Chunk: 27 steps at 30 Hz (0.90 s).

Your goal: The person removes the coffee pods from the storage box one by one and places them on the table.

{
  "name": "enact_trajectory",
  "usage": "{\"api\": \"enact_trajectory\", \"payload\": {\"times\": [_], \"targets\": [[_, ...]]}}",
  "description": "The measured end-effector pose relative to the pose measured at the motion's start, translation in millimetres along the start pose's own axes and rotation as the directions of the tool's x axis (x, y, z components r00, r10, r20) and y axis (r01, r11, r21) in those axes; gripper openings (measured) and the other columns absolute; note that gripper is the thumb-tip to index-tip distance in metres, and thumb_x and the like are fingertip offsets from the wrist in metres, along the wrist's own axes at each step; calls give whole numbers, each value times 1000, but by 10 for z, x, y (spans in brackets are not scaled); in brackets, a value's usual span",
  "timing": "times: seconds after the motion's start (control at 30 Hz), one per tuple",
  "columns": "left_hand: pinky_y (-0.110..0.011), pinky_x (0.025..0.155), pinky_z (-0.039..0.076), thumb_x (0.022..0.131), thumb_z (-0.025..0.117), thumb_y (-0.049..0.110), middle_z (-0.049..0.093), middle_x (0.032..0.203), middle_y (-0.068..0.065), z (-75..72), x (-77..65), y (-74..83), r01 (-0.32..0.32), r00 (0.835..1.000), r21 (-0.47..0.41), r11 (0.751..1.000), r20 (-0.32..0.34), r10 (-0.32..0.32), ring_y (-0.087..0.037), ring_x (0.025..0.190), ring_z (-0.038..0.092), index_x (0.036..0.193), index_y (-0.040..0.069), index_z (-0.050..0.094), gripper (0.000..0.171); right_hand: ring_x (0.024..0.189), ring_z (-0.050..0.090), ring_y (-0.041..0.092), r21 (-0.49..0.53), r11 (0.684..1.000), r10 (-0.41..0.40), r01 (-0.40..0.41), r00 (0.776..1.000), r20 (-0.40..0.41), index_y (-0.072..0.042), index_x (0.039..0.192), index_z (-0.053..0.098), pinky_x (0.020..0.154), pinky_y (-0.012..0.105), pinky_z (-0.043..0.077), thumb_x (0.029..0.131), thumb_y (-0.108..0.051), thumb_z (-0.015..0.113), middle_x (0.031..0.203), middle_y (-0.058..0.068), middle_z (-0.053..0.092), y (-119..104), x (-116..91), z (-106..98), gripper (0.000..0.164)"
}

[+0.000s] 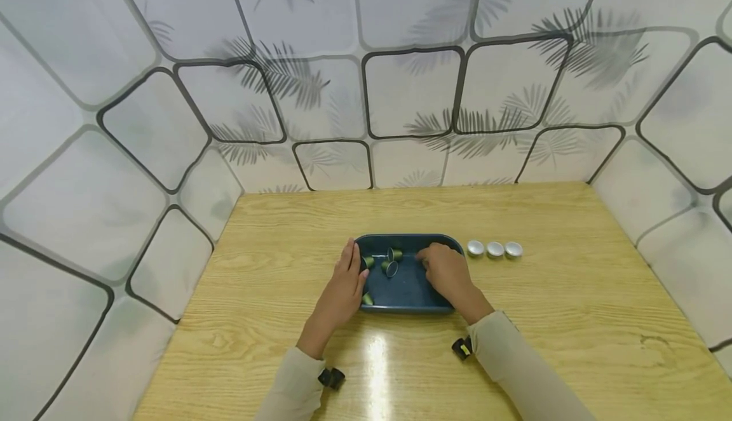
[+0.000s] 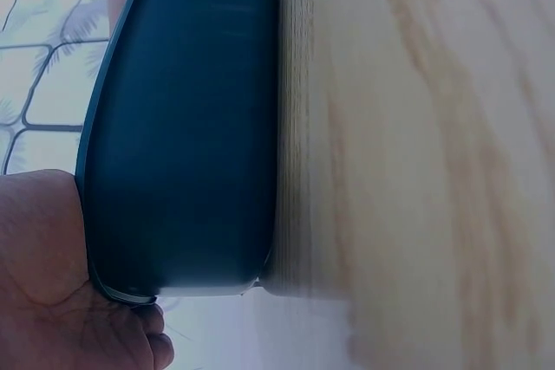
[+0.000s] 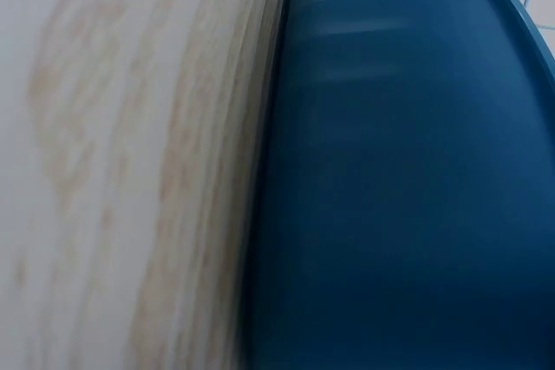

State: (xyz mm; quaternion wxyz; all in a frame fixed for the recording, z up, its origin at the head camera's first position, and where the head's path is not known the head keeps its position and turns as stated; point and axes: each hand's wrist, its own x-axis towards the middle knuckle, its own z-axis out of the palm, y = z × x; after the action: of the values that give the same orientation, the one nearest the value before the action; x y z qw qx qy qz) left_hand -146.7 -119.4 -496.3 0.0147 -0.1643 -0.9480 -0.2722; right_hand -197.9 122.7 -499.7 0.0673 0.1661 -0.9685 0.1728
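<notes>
A dark blue tray (image 1: 408, 287) with raised walls sits on the wooden table. Inside it, towards the left, lie several small green capsules with pale round ends, among them one green capsule (image 1: 391, 268) near the middle. My left hand (image 1: 343, 284) grips the tray's left wall, its thumb on the inner side; in the left wrist view the same hand wraps over the rim. Over the tray's right part, my right hand (image 1: 448, 272) reaches in with bent fingers pointing down and left. I cannot tell whether a capsule is between its fingertips.
Three small white, round-topped pieces (image 1: 495, 249) stand in a row on the wooden table (image 1: 572, 319), just right of the tray. A patterned fabric wall (image 1: 412, 91) encloses the table at the back and both sides.
</notes>
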Motion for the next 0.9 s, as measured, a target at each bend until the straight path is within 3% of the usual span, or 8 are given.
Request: {"api": "enact_trajectory", "payload": {"times": [0.17, 0.3, 0.47, 0.9], "targets": [[-55, 121, 19, 112, 39, 24, 3, 168, -22, 8, -3, -5, 3, 1000, -3, 1000, 2, -3, -33, 155, 8, 159, -7, 13, 61, 83, 68, 27, -6, 1000, -22, 22, 999, 29, -13, 114, 79, 53, 33, 51, 91, 2, 71, 102, 10, 71, -3, 7, -15, 29], [-56, 121, 19, 112, 39, 24, 3, 168, -22, 15, -10, -10, 0, 1000, -5, 1000, -4, 0, -34, 155, 9, 159, -7, 14, 61, 93, 68, 31, 26, 999, -26, 24, 998, 57, -5, 125, 73, 70, 41, 58, 90, -1, 75, 108, 15, 70, -20, 11, -39, 35], [-57, 121, 18, 112, 38, 24, 0, 168, -20, 20, -13, -21, -6, 1000, -14, 1000, -6, 6, -36, 155, 8, 158, -9, 13, 62, 107, 67, 36, 49, 999, -5, 0, 995, 100, 1, 129, 67, 87, 47, 57, 89, -9, 79, 117, 19, 70, -29, 1, -50, 42], [-56, 121, 19, 113, 35, 27, 1, 168, -23, 10, 3, -23, -15, 1000, 2, 1000, -9, 15, -36, 155, 9, 158, -9, 12, 62, 108, 66, 36, 36, 999, -24, 21, 995, 97, 0, 124, 69, 89, 49, 56, 87, -8, 82, 117, 18, 71, -21, -12, -46, 41]]}}
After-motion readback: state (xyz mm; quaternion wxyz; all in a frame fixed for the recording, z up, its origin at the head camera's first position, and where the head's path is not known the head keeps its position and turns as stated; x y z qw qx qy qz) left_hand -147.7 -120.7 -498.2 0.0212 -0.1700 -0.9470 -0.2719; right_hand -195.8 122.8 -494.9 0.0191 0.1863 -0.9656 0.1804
